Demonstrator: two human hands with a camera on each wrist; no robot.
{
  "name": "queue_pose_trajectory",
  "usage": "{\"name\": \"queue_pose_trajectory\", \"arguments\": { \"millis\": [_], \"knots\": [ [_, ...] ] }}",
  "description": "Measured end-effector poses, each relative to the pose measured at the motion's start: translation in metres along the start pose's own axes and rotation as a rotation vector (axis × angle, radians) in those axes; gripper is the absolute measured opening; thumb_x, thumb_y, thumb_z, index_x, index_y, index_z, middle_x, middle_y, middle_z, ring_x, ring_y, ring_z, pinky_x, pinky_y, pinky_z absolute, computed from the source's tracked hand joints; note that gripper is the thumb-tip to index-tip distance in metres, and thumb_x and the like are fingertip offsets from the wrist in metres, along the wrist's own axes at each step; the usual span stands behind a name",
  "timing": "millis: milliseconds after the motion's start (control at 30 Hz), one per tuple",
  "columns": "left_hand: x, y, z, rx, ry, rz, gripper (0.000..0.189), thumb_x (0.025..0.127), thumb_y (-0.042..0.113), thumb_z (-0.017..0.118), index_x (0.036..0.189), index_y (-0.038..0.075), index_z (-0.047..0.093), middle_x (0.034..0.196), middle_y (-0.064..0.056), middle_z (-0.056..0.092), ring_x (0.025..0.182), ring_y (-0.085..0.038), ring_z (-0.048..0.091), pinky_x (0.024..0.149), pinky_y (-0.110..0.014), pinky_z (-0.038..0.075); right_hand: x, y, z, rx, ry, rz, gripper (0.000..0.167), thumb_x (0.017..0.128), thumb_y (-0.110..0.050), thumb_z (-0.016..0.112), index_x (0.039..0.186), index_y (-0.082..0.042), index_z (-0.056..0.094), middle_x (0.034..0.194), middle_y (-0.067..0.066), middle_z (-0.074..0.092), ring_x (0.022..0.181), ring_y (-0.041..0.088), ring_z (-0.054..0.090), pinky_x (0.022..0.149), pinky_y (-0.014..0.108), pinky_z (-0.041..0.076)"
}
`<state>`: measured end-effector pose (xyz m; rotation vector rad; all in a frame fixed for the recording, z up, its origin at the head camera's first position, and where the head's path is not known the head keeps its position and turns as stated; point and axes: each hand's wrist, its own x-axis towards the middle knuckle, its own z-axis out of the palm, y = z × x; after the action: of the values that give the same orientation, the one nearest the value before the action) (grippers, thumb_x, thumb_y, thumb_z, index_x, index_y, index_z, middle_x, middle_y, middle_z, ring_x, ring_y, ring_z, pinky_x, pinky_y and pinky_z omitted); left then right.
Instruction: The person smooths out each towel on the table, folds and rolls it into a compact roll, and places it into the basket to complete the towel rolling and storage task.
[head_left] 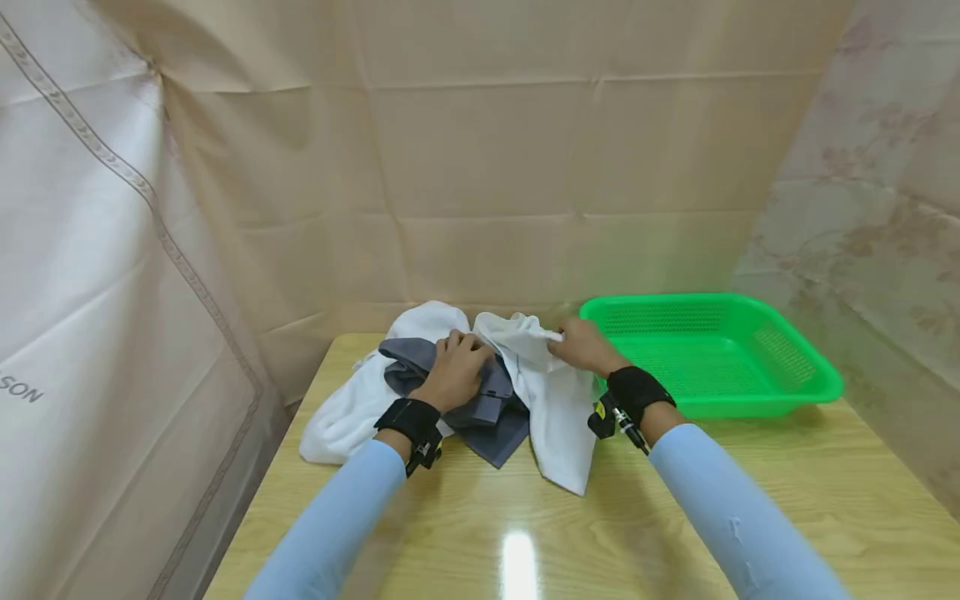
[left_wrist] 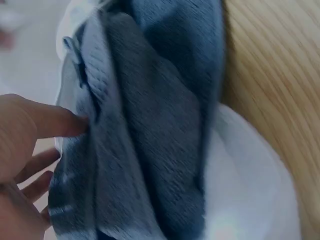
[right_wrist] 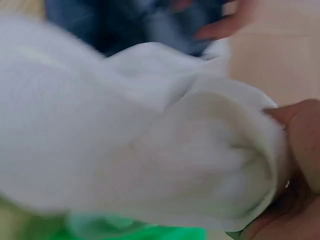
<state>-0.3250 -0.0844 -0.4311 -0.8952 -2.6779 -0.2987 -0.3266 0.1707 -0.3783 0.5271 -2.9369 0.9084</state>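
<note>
A crumpled dark grey cloth (head_left: 491,408) with a towel-like weave lies amid white cloth on the table. My left hand (head_left: 456,372) is on it, and in the left wrist view the thumb (left_wrist: 65,122) presses its folded edge with the fingers behind. My right hand (head_left: 588,346) pinches the upper edge of a white cloth (head_left: 558,417), which hangs down in front of the basket's left end. Close up, that white cloth (right_wrist: 125,130) bulges into a rounded fold beside the right fingers. More white cloth (head_left: 341,421) is bunched at the left, partly beneath the grey one.
A green plastic basket (head_left: 795,408) with perforated sides stands at the table's back right. Beige sheeting (head_left: 480,150) hangs behind the wooden table (head_left: 600,533), and pale sheets close in both sides.
</note>
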Motion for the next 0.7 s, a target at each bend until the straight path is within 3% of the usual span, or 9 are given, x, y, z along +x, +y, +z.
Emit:
{"name": "queue_pose_trajectory", "arguments": {
  "millis": [67,167,267,333,400,500,567,633,700],
  "knots": [
    [0.003,0.003,0.000,-0.059,0.003,-0.016,0.055,0.093,0.026,0.079,0.142,0.018,0.056,0.144,-0.017,0.049,0.128,-0.039,0.042,0.100,-0.059,0.035,-0.003,-0.012,-0.016,0.156,0.002,0.041,0.022,0.097,-0.015,0.064,0.082,-0.002,0.054,0.076,0.004,0.046,0.066,0.019,0.045,0.062,0.033,0.038],
    [0.013,0.012,-0.003,-0.240,0.014,-0.036,0.100,0.085,0.050,0.083,0.163,0.025,0.024,0.165,-0.014,0.026,0.144,-0.040,0.031,0.105,-0.066,0.030,-0.012,-0.029,-0.039,0.365,-0.067,0.026,0.022,0.103,-0.023,0.062,0.104,-0.001,0.060,0.093,0.006,0.055,0.079,0.020,0.055,0.072,0.033,0.046],
    [0.024,0.021,-0.010,-0.417,0.042,-0.048,0.116,0.083,0.059,0.080,0.166,0.033,0.004,0.170,-0.004,0.018,0.150,-0.041,0.023,0.108,-0.071,0.025,-0.020,-0.041,-0.062,0.495,-0.159,-0.037,0.033,0.106,-0.024,0.056,0.129,-0.001,0.059,0.111,0.012,0.062,0.094,0.024,0.063,0.083,0.036,0.052],
    [0.031,0.026,-0.016,-0.467,0.061,-0.042,0.110,0.084,0.057,0.081,0.166,0.032,0.011,0.165,-0.005,0.032,0.146,-0.040,0.030,0.108,-0.069,0.026,-0.025,-0.044,-0.074,0.536,-0.196,-0.049,0.037,0.107,-0.023,0.051,0.136,-0.001,0.056,0.111,0.014,0.063,0.093,0.025,0.065,0.083,0.036,0.053],
    [0.035,0.029,-0.022,-0.463,0.071,-0.025,0.088,0.086,0.052,0.081,0.157,0.024,0.038,0.149,-0.009,0.049,0.134,-0.037,0.041,0.105,-0.063,0.031,-0.030,-0.043,-0.086,0.551,-0.200,-0.046,0.039,0.107,-0.021,0.047,0.138,0.001,0.054,0.105,0.014,0.064,0.086,0.024,0.066,0.079,0.035,0.054],
    [0.040,0.031,-0.032,-0.488,0.091,-0.015,0.046,0.089,0.041,0.081,0.122,0.012,0.065,0.118,-0.009,0.062,0.111,-0.031,0.052,0.097,-0.051,0.039,-0.038,-0.038,-0.098,0.573,-0.174,-0.041,0.038,0.109,-0.020,0.042,0.136,0.003,0.055,0.097,0.011,0.063,0.077,0.021,0.065,0.075,0.033,0.053],
    [0.040,0.033,-0.036,-0.540,0.129,-0.040,0.034,0.092,0.037,0.079,0.103,0.008,0.064,0.109,-0.009,0.060,0.102,-0.028,0.052,0.090,-0.045,0.041,-0.042,-0.035,-0.103,0.614,-0.134,-0.041,0.036,0.109,-0.019,0.041,0.131,0.004,0.056,0.096,0.008,0.062,0.075,0.018,0.063,0.074,0.031,0.052],
    [0.038,0.039,-0.039,-0.605,0.217,-0.090,0.039,0.094,0.042,0.076,0.105,0.008,0.060,0.110,-0.009,0.055,0.100,-0.028,0.052,0.087,-0.042,0.042,-0.044,-0.037,-0.104,0.696,-0.088,-0.025,0.032,0.110,-0.020,0.042,0.124,0.004,0.058,0.092,0.006,0.062,0.073,0.016,0.063,0.072,0.030,0.053],
    [0.033,0.049,-0.042,-0.677,0.315,-0.105,0.055,0.094,0.058,0.068,0.109,0.006,0.055,0.114,-0.011,0.050,0.102,-0.029,0.052,0.088,-0.042,0.046,-0.046,-0.044,-0.104,0.773,-0.024,0.019,0.028,0.109,-0.020,0.043,0.117,0.003,0.059,0.086,0.003,0.063,0.069,0.013,0.063,0.067,0.028,0.054]
  ]
}}
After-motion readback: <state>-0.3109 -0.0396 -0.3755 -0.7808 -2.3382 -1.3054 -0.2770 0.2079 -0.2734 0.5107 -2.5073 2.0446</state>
